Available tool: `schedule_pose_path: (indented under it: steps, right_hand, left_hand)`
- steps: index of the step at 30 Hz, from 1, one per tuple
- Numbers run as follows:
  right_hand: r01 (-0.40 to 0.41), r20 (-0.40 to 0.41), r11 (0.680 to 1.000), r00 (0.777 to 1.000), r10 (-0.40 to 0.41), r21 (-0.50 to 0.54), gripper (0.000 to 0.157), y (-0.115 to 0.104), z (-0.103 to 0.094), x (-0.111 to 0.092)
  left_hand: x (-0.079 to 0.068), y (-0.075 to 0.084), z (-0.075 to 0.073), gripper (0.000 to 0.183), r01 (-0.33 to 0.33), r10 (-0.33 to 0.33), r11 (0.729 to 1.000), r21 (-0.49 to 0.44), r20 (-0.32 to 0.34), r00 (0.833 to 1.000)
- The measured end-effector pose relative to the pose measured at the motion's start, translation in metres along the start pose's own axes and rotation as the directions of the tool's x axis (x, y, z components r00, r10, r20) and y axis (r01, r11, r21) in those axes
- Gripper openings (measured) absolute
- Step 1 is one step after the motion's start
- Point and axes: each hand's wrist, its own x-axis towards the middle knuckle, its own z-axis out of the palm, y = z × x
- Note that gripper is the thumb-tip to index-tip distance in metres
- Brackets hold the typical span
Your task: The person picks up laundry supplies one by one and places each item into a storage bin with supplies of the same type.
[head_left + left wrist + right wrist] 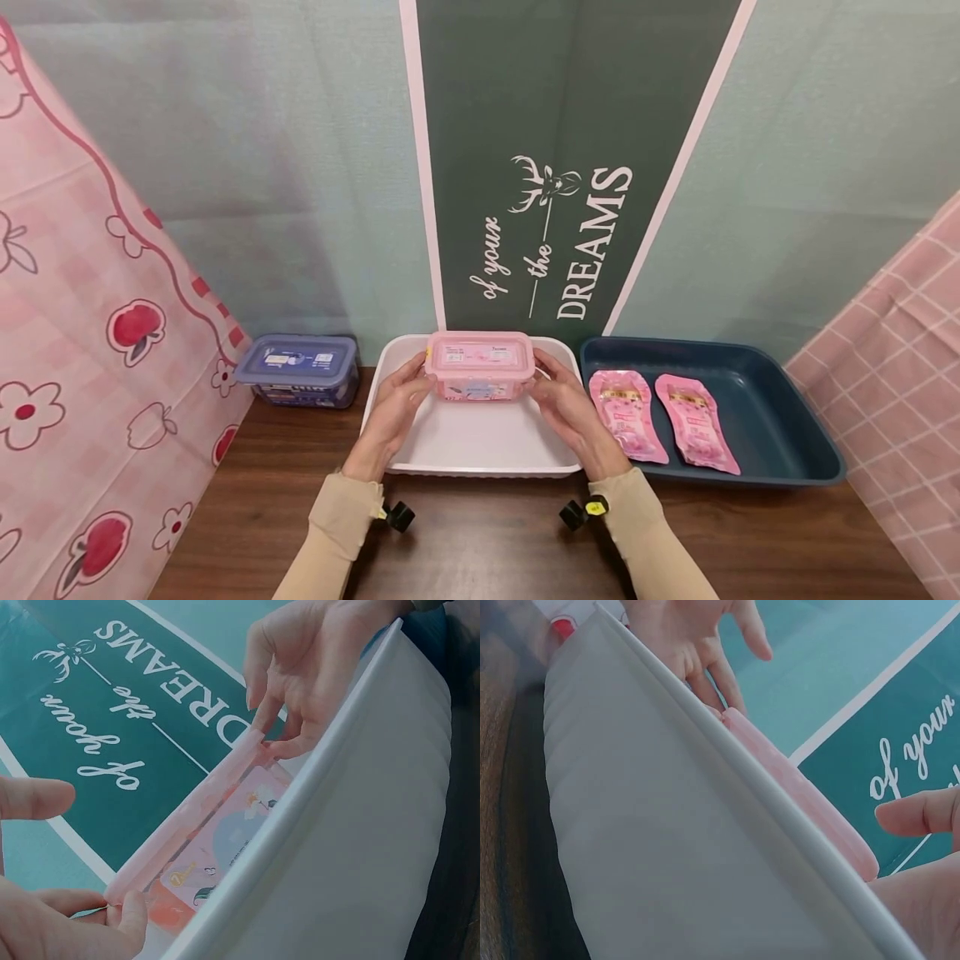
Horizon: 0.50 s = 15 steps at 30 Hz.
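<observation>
Both hands hold a pink lidded plastic box (480, 387) at the back of the white tray (472, 454). My left hand (395, 406) grips its left end; in the left wrist view, the fingers (133, 919) pinch just under the lid's edge. At the opposite end, my right hand (566, 404) has its fingertips at the lid's corner, with the thumb raised away in the right wrist view. A label with a flower print shows through the front of the box. The tray's wall hides the box's lower part in both wrist views.
A blue lidded box (300, 372) stands on the wooden table (480, 542) to the left. Right of the white tray is a dark blue tray (780, 450) holding two pink pouches (628, 417). Fabric backdrops rise behind and on both sides.
</observation>
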Motion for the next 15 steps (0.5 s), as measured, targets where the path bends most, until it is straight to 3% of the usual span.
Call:
schedule_pose_path:
  steps: [6, 15]
  right_hand:
    - [-0.033, -0.035, 0.999, 0.999, 0.033, 0.004, 0.077, -0.0031, -0.0003, -0.0021]
    - [-0.013, -0.082, 0.994, 0.997, 0.005, -0.107, 0.068, -0.009, 0.0037, -0.0049]
  left_hand:
    - [0.0, 0.0013, -0.0014, 0.072, 0.014, -0.014, 1.0, 0.001, 0.001, 1.0]
    - [-0.0015, 0.008, -0.0023, 0.066, 0.024, -0.022, 0.998, 0.059, -0.029, 0.999]
